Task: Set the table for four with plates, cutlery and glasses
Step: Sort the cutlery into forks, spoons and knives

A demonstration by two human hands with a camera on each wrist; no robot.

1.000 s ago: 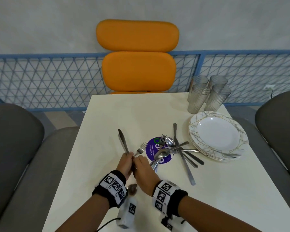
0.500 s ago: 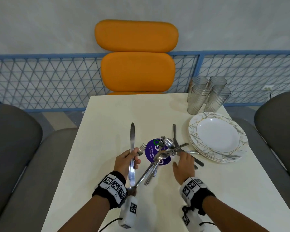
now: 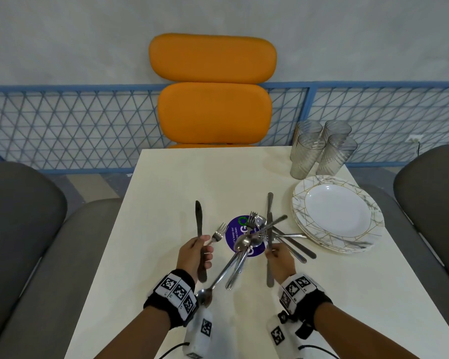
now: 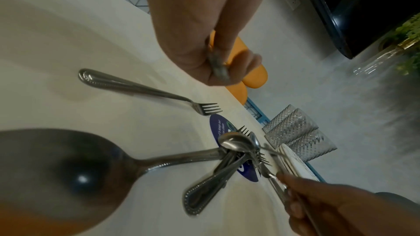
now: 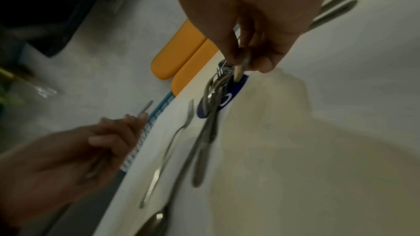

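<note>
Gripping a table knife (image 3: 199,224) near the middle of its length, the left hand (image 3: 193,252) holds it almost upright, blade tip up, fingers (image 3: 207,256) curled round the handle. The right hand (image 3: 280,257) pinches a second knife (image 3: 269,244) between thumb and fingertips, blade pointing away from the person, handle end hanging back toward the wrist.

Between the two hands a loose pile of cutlery (image 3: 254,237) lies on the white surface (image 3: 166,193), partly over a round purple sticker (image 3: 232,235): spoons, forks and knives crossing one another. One fork (image 3: 218,233) lies apart just left of the pile, beside the left hand. A long spoon (image 3: 218,278) runs from the pile back toward the left wrist, its bowl large in the left wrist view (image 4: 61,177).

At the right edge sits a stack of plates (image 3: 373,229) with a gold-lined marbled rim. Behind it, four ribbed glasses (image 3: 322,149) stand close together in the far right corner. An orange chair (image 3: 213,89) faces the far end.
</note>
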